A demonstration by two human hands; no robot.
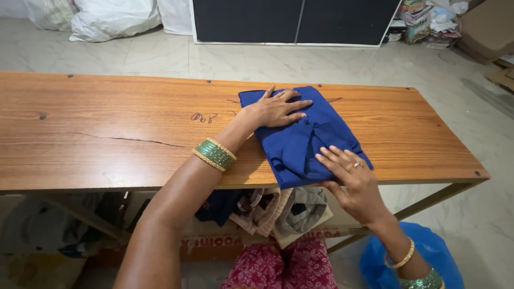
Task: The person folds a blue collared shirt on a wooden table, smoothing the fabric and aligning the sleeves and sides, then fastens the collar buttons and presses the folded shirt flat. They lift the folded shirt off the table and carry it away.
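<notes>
A folded dark blue shirt [300,140] lies on the wooden table [107,134], its collar toward the near edge and its buttons showing. My left hand [277,108] rests flat on the shirt's far left part, fingers spread. My right hand [350,174] presses flat on the near right part by the collar, a ring on one finger. Green and gold bangles sit on both wrists. Neither hand grips anything.
Under the table's near edge a cardboard box [214,243] holds several folded garments [278,208]. A blue plastic bag [428,257] sits on the floor at right. White sacks [112,18], a dark cabinet [294,20] and stacked clutter [428,21] line the far wall.
</notes>
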